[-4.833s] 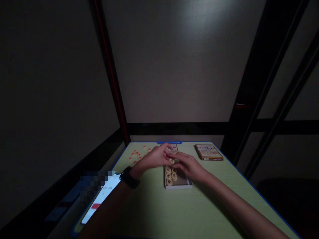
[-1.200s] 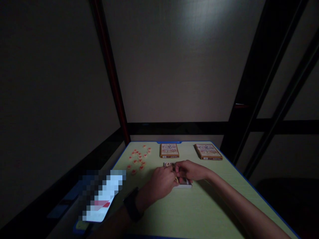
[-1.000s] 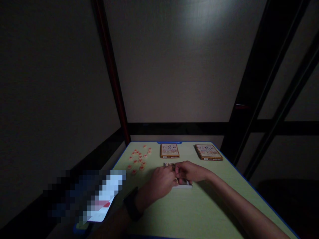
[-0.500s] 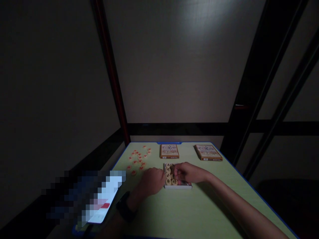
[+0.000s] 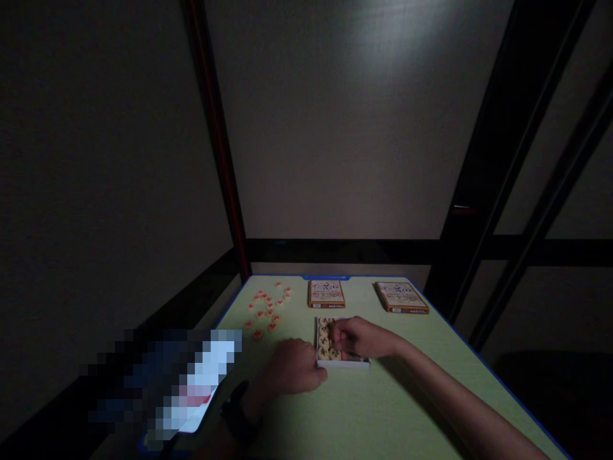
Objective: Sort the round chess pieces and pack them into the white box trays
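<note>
A shallow white box lies in the middle of the green table. Several pale round game pieces with black marks sit in its left side. My right hand rests over the box, fingers curled and pinched at the pieces; what it holds is hidden. My left hand lies on the table against the box's near left corner, fingers curled under. A dark watch is on my left wrist.
Several loose pieces with red marks are scattered at the table's far left. Two orange printed boxes lie along the far edge. A lit phone rests at the near left edge. Dark walls and beams surround the table.
My left hand has drawn back from over the box toward me, uncovering the row of pieces. My right hand has stayed over the box.
</note>
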{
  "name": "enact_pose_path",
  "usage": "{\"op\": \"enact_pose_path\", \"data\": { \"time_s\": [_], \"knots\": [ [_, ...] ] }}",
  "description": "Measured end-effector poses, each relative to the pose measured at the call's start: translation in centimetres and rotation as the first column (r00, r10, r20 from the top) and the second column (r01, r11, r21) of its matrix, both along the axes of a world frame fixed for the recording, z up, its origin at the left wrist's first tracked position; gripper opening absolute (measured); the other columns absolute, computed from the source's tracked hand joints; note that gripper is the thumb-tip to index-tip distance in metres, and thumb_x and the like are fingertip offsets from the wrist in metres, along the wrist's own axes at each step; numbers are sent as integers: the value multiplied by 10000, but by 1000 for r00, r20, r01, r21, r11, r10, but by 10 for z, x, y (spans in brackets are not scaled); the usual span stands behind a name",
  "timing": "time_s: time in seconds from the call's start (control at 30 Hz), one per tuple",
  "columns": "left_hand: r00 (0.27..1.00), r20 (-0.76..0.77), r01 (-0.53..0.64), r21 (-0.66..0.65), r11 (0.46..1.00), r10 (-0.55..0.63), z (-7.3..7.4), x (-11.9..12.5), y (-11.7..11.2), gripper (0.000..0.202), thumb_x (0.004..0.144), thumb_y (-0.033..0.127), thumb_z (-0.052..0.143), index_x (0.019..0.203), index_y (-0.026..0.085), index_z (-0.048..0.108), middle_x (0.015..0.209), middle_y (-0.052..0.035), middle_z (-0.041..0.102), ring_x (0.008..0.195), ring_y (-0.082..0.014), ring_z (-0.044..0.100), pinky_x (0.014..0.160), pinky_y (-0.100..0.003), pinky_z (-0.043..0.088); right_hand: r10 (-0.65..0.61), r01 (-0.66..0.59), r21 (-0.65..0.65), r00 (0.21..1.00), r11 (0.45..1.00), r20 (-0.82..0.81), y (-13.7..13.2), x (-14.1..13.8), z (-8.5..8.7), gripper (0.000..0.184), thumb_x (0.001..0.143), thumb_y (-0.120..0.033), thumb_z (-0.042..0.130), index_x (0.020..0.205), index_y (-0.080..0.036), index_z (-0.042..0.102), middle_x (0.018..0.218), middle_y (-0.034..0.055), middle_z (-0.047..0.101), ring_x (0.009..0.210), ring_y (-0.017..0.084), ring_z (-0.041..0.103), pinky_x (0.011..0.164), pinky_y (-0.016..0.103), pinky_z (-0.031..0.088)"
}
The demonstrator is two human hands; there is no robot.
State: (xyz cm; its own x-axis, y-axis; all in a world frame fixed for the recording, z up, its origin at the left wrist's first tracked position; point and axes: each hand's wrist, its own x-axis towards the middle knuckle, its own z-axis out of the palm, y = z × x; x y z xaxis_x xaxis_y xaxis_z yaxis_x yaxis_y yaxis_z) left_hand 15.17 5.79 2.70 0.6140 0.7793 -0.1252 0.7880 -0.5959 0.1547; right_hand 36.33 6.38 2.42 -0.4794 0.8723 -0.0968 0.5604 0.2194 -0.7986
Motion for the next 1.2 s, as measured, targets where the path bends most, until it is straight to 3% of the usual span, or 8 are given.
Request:
{"op": "enact_pose_path", "data": {
  "time_s": [0.2, 0.43, 0.73, 1.2],
  "knots": [
    [999, 14, -41, 28, 999, 41, -5, 2, 2, 257, 766, 334, 520, 790, 191, 732, 850, -96, 752, 794, -230, 664, 670, -316, 422, 7, -8, -15, 1000, 1000, -8, 0, 0, -4, 145, 722, -53, 511, 782, -184, 531, 619, -38, 625, 548, 101, 552, 512, 186, 404],
    [999, 15, -44, 21, 999, 44, -4, 2, 2, 271, 777, 316, 501, 821, 191, 738, 875, -95, 752, 821, -231, 664, 712, -318, 437, -19, 17, 94, 1000, 995, 15, 0, 0, -5, 162, 676, -56, 519, 770, -187, 537, 659, -21, 634, 613, 124, 565, 562, 206, 420],
    [999, 34, -42, 11, 999, 42, -4, 1, 1, 252, 784, 308, 517, 811, 182, 734, 863, -99, 745, 831, -240, 667, 737, -326, 445, -4, 4, -29, 1000, 1000, -18, -2, -2, 0, 123, 728, -79, 514, 756, -196, 490, 612, -31, 614, 534, 101, 533, 491, 191, 394],
    [998, 43, -56, 18, 998, 56, -2, -1, -2, 262, 770, 286, 523, 840, 188, 755, 874, -88, 755, 821, -220, 659, 694, -297, 423, 3, -3, -20, 1000, 1000, -22, -2, -1, 2, 151, 669, -73, 489, 758, -194, 497, 620, -27, 626, 559, 111, 558, 504, 199, 407]
  ]
}}
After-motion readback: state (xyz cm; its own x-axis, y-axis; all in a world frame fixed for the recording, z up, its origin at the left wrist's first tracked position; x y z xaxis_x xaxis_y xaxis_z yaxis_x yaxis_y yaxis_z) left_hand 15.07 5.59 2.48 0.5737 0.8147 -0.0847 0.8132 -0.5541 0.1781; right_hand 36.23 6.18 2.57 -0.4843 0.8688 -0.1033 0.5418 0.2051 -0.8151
